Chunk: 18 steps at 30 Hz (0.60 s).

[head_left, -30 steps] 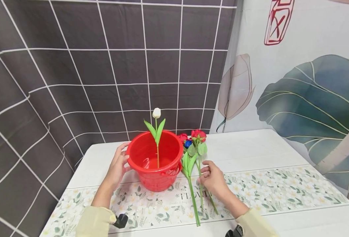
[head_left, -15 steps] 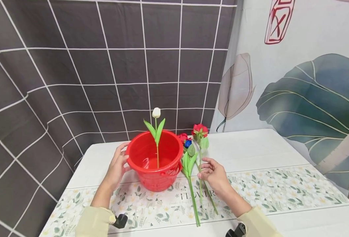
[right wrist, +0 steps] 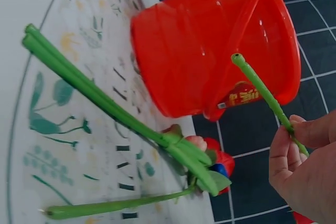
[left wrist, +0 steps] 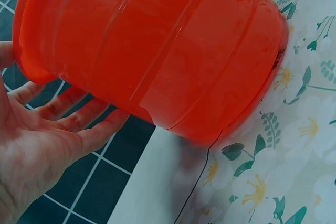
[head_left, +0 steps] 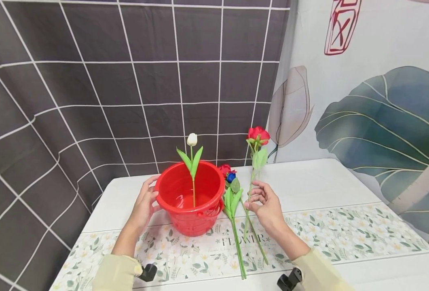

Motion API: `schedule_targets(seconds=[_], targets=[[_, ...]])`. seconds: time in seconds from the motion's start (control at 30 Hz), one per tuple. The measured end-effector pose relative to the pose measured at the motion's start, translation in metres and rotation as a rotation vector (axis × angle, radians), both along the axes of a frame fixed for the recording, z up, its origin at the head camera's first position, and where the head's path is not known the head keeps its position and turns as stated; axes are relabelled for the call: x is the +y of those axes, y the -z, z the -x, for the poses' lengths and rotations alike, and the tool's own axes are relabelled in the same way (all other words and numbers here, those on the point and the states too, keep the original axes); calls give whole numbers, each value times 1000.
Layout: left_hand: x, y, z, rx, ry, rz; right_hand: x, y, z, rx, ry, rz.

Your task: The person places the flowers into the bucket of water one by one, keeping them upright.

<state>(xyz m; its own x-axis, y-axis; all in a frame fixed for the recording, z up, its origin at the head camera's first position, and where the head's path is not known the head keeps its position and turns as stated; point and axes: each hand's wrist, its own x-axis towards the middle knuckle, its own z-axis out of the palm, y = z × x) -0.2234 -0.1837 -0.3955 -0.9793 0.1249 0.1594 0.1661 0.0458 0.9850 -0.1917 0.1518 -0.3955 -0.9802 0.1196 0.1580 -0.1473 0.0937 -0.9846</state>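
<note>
A red plastic bucket (head_left: 190, 218) stands upright on the table, with a white tulip (head_left: 192, 140) rising from inside it. My left hand (head_left: 143, 202) rests against the bucket's left side; in the left wrist view its fingers (left wrist: 100, 129) lie fairly straight along the outer wall, near the rim. With thumb and fingers, my right hand (head_left: 267, 208) pinches the green stem of a red rose (head_left: 258, 136), held upright to the right of the bucket. The stem's cut end (right wrist: 239, 60) shows in the right wrist view. The rose's bloom is mostly cut off there.
Beside the bucket lie more flowers: green stems with leaves (head_left: 236, 238), a red bloom (head_left: 225, 169) and a blue bloom (head_left: 231, 176). A floral-printed cloth (head_left: 345, 234) covers the table. Behind is a dark gridded curtain (head_left: 127, 89) and a printed white one (head_left: 309, 48).
My right hand has lifted the red rose from the other flowers, its bloom moving up and to the right. The left hand and bucket have stayed in place.
</note>
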Motion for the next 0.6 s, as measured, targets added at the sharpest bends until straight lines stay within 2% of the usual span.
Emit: schedule_targets(seconds=[0.33,0.6], targets=[[-1,1,0,-8,3,-11,-7,-12,12,132,17,1],[0,0,1,-20,-7,-8,-14,-29,22,241,56,20]])
